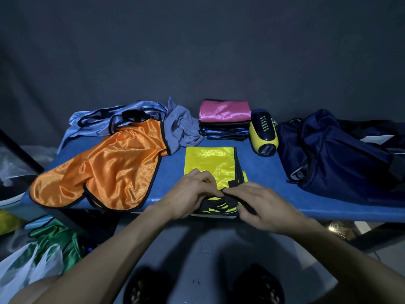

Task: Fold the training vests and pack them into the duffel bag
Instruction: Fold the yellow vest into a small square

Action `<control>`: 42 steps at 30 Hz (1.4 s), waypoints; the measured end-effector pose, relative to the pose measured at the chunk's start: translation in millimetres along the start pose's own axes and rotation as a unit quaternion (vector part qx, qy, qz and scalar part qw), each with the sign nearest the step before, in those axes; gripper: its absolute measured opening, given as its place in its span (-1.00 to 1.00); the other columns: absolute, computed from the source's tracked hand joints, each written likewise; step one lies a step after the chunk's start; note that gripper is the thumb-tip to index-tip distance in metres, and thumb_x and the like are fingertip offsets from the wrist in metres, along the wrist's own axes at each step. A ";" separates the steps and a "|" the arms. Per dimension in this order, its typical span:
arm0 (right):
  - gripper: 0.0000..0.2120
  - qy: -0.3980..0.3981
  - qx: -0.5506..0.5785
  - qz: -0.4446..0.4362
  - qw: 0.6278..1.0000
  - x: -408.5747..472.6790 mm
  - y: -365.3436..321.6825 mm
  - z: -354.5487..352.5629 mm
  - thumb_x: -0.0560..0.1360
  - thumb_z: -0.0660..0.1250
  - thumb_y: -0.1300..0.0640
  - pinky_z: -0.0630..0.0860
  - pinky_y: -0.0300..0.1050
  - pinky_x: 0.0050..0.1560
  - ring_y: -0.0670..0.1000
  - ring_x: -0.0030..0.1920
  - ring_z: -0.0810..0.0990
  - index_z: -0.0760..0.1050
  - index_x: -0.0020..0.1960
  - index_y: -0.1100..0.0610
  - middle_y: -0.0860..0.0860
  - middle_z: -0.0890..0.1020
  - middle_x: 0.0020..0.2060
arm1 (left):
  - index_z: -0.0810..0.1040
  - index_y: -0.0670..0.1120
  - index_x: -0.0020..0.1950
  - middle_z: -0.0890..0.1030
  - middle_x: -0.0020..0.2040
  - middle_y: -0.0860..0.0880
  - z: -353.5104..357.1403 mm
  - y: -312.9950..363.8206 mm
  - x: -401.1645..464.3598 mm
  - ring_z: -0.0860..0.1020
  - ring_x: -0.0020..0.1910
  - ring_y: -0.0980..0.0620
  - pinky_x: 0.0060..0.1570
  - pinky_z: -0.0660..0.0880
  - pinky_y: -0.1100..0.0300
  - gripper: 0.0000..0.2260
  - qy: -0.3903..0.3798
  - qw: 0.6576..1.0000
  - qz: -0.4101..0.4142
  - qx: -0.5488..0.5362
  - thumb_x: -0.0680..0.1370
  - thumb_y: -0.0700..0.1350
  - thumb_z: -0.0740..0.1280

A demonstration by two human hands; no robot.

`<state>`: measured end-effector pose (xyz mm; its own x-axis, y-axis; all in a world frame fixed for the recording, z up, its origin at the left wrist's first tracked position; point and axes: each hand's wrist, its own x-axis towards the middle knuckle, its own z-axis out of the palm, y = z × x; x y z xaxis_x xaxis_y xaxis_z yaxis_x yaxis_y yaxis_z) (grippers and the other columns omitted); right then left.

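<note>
Nearest the camera, both hands work the near end of the yellow vest (pixel 210 163), which lies narrowed into a strip on the blue table (pixel 263 172), its black-trimmed straps bunched at the table's front edge. To do this fold well, the straps should be gathered flat and tucked inward before the near end is turned over, so no loops stick out of the packet. The left hand (pixel 188 194) has its fingers curled down onto the straps and yellow cloth, pinching them. The right hand (pixel 258 205) nips a black strap end between thumb and fingertips.

Left of them the orange vest (pixel 105 172) sprawls unfolded. Farther back sit a light blue vest (pixel 105 121), a stack of folded vests (pixel 224 119) topped in pink, and, at right, the navy duffel bag (pixel 339 154).
</note>
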<state>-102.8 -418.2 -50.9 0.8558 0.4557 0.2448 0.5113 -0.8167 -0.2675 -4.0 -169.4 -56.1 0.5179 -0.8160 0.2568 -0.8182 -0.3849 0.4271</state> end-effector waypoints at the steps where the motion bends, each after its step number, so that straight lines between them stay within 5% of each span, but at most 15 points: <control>1: -0.50 -0.023 -0.032 -0.016 0.999 -1.7 0.5 -0.6 0.56 0.29 0.05 0.47 -0.14 0.28 -0.03 0.29 0.49 0.42 0.49 0.10 -0.03 0.57 0.29 | 0.71 0.13 0.18 0.54 0.10 0.14 0.0 -0.5 0.4 0.40 0.02 0.04 0.01 0.42 0.15 -0.72 0.007 1.000 -0.002 -0.013 0.64 -0.21 0.34; 4: -0.44 -0.037 -0.098 -0.040 0.994 -3.1 2.6 7.2 0.53 0.37 0.07 0.48 -0.08 0.31 0.00 0.34 0.44 0.39 0.50 0.11 -0.01 0.51 0.36 | 0.72 0.10 0.10 0.47 0.02 0.15 -0.3 1.0 1.7 0.37 0.01 0.08 0.01 0.38 0.27 -0.80 0.053 0.998 -0.009 -0.017 0.59 -0.18 0.45; 7: -0.49 -0.010 -0.099 -0.047 0.994 -3.1 3.2 14.7 0.55 0.37 0.11 0.51 -0.03 0.28 0.01 0.31 0.47 0.42 0.48 0.11 -0.01 0.53 0.33 | 0.66 0.04 -0.03 0.48 -0.05 0.11 -0.5 4.7 2.0 0.38 -0.04 0.06 -0.09 0.44 0.16 -0.90 0.087 0.996 -0.013 0.015 0.55 -0.16 0.49; 13: -0.52 0.042 -0.067 -0.032 0.996 0.6 2.7 18.8 0.48 0.46 0.23 0.56 -0.04 0.16 0.02 0.19 0.52 0.52 0.38 0.11 -0.02 0.58 0.21 | 0.57 0.02 -0.08 0.58 -0.14 0.13 2.9 3.5 -9.2 0.48 -0.15 0.04 -0.16 0.51 0.03 -0.85 0.109 0.992 -0.020 0.061 0.64 0.04 0.34; 16: -0.56 0.056 -0.070 -0.019 0.996 1.0 -0.2 21.7 0.49 0.44 0.23 0.51 -0.03 0.12 0.01 0.14 0.52 0.51 0.35 0.07 -0.06 0.58 0.16 | 0.62 0.02 0.02 0.61 -0.05 0.13 -1.6 1.7 -20.1 0.52 -0.07 0.05 -0.05 0.51 0.02 -0.70 0.079 0.995 -0.014 0.061 0.69 0.17 0.20; 19: -0.65 0.066 -0.046 0.014 0.997 2.2 2.0 22.0 0.55 0.41 0.18 0.40 0.01 0.19 -0.02 0.14 0.50 0.50 0.32 0.01 -0.12 0.56 0.13 | 0.55 0.07 0.31 0.52 0.24 0.17 -11.0 -3.3 -40.1 0.46 0.22 0.12 0.20 0.42 0.11 -0.55 -0.005 0.999 -0.007 0.051 0.59 0.35 0.27; 22: -0.75 0.059 -0.001 0.027 0.998 9.1 2.8 18.6 0.61 0.33 0.08 0.33 -0.01 0.24 -0.04 0.16 0.47 0.51 0.28 0.00 -0.14 0.51 0.16 | 0.44 0.09 0.46 0.41 0.39 0.19 -10.8 -9.9 -49.8 0.38 0.36 0.11 0.32 0.38 0.08 -0.55 -0.019 0.998 -0.012 0.062 0.61 0.19 0.34; 26: -0.75 0.010 0.115 0.086 0.990 11.9 5.1 7.7 0.62 0.32 -0.02 0.32 -0.11 0.29 -0.16 0.23 0.44 0.53 0.26 0.02 -0.21 0.44 0.23 | 0.56 0.09 0.33 0.48 0.29 0.21 -8.8 -5.2 -43.8 0.44 0.27 0.12 0.27 0.42 0.05 -0.70 0.030 0.998 -0.046 -0.013 0.61 0.08 0.36; 31: -0.48 -0.024 0.281 0.142 0.949 1.7 10.6 -6.0 0.53 0.37 -0.29 0.45 -0.15 0.21 -0.06 0.19 0.57 0.59 0.26 0.10 -0.15 0.56 0.13 | 0.63 0.03 0.19 0.65 0.06 0.09 -21.3 2.4 -39.9 0.58 0.06 0.06 0.09 0.52 -0.05 -0.72 -0.014 0.977 -0.125 -0.174 0.60 0.16 0.35; 34: -0.46 -0.046 0.319 0.182 0.929 -6.1 20.7 -1.4 0.47 0.48 -0.27 0.48 -0.07 0.20 -0.06 0.19 0.59 0.61 0.27 0.09 -0.10 0.60 0.16 | 0.65 -0.02 0.15 0.70 0.03 -0.01 -24.4 5.9 -33.8 0.66 0.03 0.00 0.08 0.57 -0.07 -0.67 -0.015 0.959 -0.156 -0.235 0.60 0.20 0.35; 38: -0.34 -0.018 0.383 0.252 0.889 -8.7 19.8 4.4 0.46 0.44 -0.34 0.44 0.10 0.43 0.02 0.37 0.55 0.54 0.40 0.05 -0.02 0.61 0.34 | 0.62 -0.16 0.11 0.67 0.00 -0.21 -25.1 1.3 -26.1 0.63 -0.02 -0.21 0.11 0.51 -0.21 -0.47 -0.022 0.938 -0.192 -0.286 0.55 0.32 0.33; 42: -0.47 0.042 0.411 0.256 0.874 8.7 8.1 0.6 0.51 0.31 -0.37 0.53 0.07 0.10 0.11 -0.03 0.68 0.65 0.06 0.10 0.05 0.72 -0.06 | 0.63 -0.20 -0.06 0.57 -0.24 0.01 -26.8 -2.0 -13.1 0.49 -0.27 0.06 -0.15 0.40 0.10 -0.64 -0.024 0.904 -0.260 -0.339 0.61 0.12 0.40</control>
<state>-91.3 -420.6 -51.5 0.9977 0.0503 -0.0449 -0.0239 -0.3592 -0.9329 -2.4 -146.4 -37.1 0.7632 -0.6255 -0.1623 -0.1182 -0.3820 0.9166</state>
